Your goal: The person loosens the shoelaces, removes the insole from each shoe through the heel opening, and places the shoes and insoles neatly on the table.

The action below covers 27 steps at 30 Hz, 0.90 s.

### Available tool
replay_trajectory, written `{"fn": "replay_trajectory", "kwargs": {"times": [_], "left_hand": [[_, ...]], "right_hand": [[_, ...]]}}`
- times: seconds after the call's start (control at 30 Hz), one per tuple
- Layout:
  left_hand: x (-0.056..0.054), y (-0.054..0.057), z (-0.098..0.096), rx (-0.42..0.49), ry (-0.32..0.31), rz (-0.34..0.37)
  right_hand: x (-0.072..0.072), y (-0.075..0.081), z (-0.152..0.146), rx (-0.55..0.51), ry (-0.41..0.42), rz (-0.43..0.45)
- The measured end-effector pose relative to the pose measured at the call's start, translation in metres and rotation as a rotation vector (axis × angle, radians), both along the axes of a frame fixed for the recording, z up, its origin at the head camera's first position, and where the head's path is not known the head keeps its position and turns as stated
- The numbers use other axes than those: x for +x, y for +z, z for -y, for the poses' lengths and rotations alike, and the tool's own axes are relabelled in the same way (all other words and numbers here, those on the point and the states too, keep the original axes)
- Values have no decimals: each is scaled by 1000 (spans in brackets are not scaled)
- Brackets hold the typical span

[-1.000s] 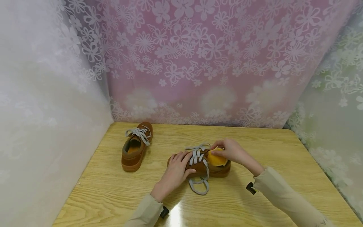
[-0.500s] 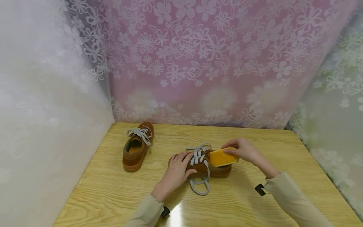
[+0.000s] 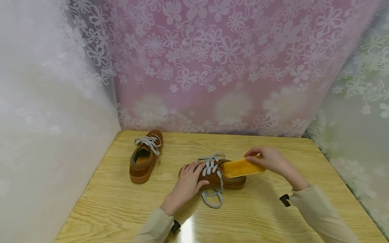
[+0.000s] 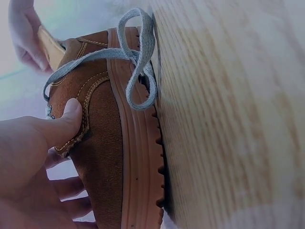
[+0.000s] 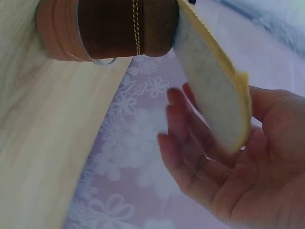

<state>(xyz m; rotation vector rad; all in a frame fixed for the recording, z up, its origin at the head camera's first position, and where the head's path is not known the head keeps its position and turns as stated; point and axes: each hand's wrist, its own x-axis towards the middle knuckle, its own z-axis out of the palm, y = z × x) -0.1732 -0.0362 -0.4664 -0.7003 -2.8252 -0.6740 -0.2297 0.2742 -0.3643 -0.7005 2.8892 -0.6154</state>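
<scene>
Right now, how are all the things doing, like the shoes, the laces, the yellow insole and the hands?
Near shoe: upright on the table
Near laces: threaded, a loop hanging down the side
Far shoe: upright, untouched
Far laces: threaded; can't tell if tied
Yellow insole: partly inside near shoe, rest sticking out
Left hand: holding near shoe's front
Right hand: pinching insole's outer end

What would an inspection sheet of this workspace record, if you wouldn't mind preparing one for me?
Surface: wood-grain table, bright glare patch beside the left forearm.
Job's things: held shoe, brown with grey laces; yellow insole, partly out of its opening; second shoe, standing apart at back left.
Clutter: nothing seen.
Hands: left hand holds the held shoe's front; right hand pinches the insole's outer end.
Cables: nothing seen.
Surroundings: pink floral sheet behind, paler sheets either side.
</scene>
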Motion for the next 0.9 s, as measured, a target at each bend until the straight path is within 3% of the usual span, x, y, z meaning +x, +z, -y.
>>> {"fn": "replay_trajectory", "kwargs": {"times": [0.1, 0.27, 0.37, 0.63, 0.9], "left_hand": [[0, -1, 0, -9, 1, -5], [-1, -2, 0, -11, -7, -18], [-1, -2, 1, -14, -7, -20], [-1, -3, 0, -18, 8, -2], [-1, -4, 1, -9, 0, 4]], "right_hand": [[3, -2, 14, 64, 85, -124], [12, -15, 33, 119, 336, -357], [17, -26, 35, 173, 427, -463], [23, -49, 21, 363, 488, -633], [25, -49, 17, 467, 514, -703]]}}
